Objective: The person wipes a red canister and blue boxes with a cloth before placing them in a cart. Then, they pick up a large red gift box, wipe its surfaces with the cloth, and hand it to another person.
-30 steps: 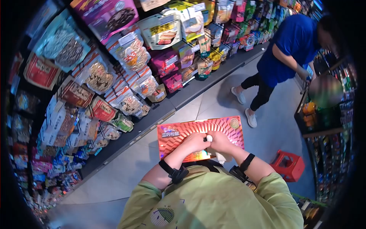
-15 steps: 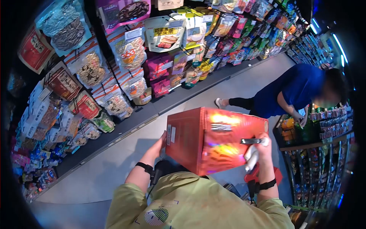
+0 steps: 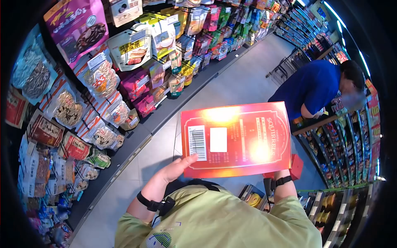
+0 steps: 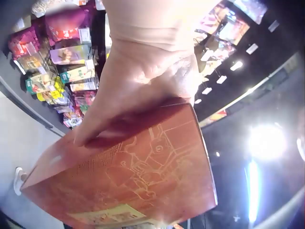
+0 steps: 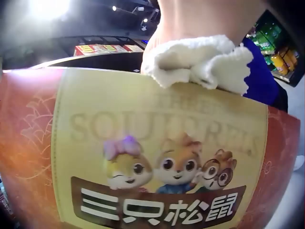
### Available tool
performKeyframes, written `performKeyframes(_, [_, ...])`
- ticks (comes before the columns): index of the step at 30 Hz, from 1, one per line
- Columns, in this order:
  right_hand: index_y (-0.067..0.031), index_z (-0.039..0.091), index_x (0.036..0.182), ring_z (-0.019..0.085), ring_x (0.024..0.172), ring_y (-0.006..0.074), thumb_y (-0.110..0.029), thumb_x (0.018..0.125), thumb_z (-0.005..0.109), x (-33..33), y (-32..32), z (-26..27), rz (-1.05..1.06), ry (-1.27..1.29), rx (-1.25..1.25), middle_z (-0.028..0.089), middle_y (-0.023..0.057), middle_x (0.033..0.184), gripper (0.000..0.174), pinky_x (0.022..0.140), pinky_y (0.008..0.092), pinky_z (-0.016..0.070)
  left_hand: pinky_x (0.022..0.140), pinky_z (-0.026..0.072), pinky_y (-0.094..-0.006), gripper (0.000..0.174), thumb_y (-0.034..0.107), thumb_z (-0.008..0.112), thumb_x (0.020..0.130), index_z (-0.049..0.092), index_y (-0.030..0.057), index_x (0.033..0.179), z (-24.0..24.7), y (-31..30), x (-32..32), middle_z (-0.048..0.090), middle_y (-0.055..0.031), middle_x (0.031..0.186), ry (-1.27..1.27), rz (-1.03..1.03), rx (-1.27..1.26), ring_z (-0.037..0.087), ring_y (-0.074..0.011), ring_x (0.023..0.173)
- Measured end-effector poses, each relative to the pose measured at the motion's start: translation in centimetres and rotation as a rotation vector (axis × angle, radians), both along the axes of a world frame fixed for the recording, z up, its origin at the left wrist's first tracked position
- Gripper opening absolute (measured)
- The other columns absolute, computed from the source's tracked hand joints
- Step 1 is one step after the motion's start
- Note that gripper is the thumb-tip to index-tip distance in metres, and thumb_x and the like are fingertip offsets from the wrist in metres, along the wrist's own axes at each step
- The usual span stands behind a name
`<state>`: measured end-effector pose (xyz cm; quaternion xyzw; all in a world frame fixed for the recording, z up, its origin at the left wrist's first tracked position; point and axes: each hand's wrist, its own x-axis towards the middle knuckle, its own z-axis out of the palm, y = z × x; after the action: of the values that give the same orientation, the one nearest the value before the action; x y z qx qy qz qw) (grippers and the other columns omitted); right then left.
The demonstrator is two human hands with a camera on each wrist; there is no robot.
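Observation:
A large red and gold gift box is held up in front of the person's body, its barcode panel facing the head camera. The left hand grips its lower left corner, thumb on the face beside the barcode. In the left wrist view the fingers lie along a red side panel. The right hand is behind the box in the head view, only its wrist showing below. A crumpled white cloth hangs from the right hand at the box's edge, over a panel with three cartoon squirrels. The right fingers are hidden.
Snack bags hang on a long shelf wall along the left. A person in a blue shirt leans over a display at the right. A red basket is on the floor behind the box, and curved shelves line the right.
The box has been lifted and turned, from its handle side to its barcode panel. The left hand has moved from the handle to a corner. The person in blue has moved farther away.

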<state>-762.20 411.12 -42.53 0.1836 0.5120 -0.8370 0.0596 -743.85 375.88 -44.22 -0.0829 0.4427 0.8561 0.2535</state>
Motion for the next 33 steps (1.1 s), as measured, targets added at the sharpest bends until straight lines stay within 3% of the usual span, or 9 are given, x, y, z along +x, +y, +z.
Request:
performKeyframes(2, [-0.0101, 0.053, 0.091, 0.059, 0.074, 0.0138, -0.014, 0.089, 0.06, 2.2, 1.3, -0.4, -0.009, -0.026, 0.01, 0.058, 0.0015, 0.084, 0.009, 0.065, 0.0295, 0.0517, 0.102, 0.0371, -0.0336, 0.053, 0.036, 0.044, 0.097, 0.038, 0.0015, 0.137, 1.6, 0.6, 0.3, 0.048, -0.0092, 0.133, 0.055, -0.034, -0.08, 0.046, -0.0172, 0.121])
performKeyframes(7, [-0.01, 0.053, 0.091, 0.059, 0.074, 0.0139, -0.014, 0.089, 0.06, 1.5, -0.2, -1.1, -0.039, -0.071, 0.025, 0.058, 0.0016, 0.084, 0.009, 0.065, 0.0296, 0.0517, 0.103, 0.0352, -0.0334, 0.056, 0.039, 0.046, 0.096, 0.038, 0.0031, 0.138, 4.6, 0.4, -0.3, 0.047, -0.0085, 0.134, 0.116, -0.095, -0.128, 0.045, -0.0177, 0.122])
performKeyframes(18, [-0.0097, 0.053, 0.091, 0.059, 0.075, 0.0139, -0.014, 0.089, 0.06, 1.1, 0.3, -1.6, -0.056, -0.116, 0.066, 0.058, 0.0019, 0.084, 0.008, 0.066, 0.0299, 0.0516, 0.106, 0.0315, -0.0345, 0.052, 0.034, 0.044, 0.098, 0.037, 0.0015, 0.138, 5.3, 0.0, -0.5, 0.046, -0.0088, 0.135, 0.322, -0.143, -0.151, 0.042, -0.0192, 0.125])
performKeyframes(24, [-0.0096, 0.054, 0.091, 0.059, 0.075, 0.014, -0.014, 0.089, 0.059, 2.4, 1.5, -2.2, -0.072, -0.131, 0.083, 0.059, 0.0021, 0.084, 0.008, 0.066, 0.03, 0.0516, 0.107, 0.029, -0.0339, 0.057, 0.037, 0.046, 0.098, 0.032, 0.002, 0.14, 5.7, -0.6, -0.7, 0.041, -0.0103, 0.138, 0.295, -0.21, -0.133, 0.036, -0.0198, 0.129])
performKeyframes(33, [-0.0093, 0.054, 0.091, 0.059, 0.075, 0.0141, -0.014, 0.089, 0.059, 6.4, 2.4, -3.5, -0.112, -0.173, 0.1, 0.059, 0.0023, 0.084, 0.007, 0.066, 0.0302, 0.0515, 0.106, 0.0306, -0.0345, 0.052, 0.034, 0.045, 0.098, 0.036, 0.002, 0.138, 6.8, -1.6, -1.3, 0.044, -0.01, 0.136, 0.314, -0.27, -0.112, 0.039, -0.0201, 0.126])
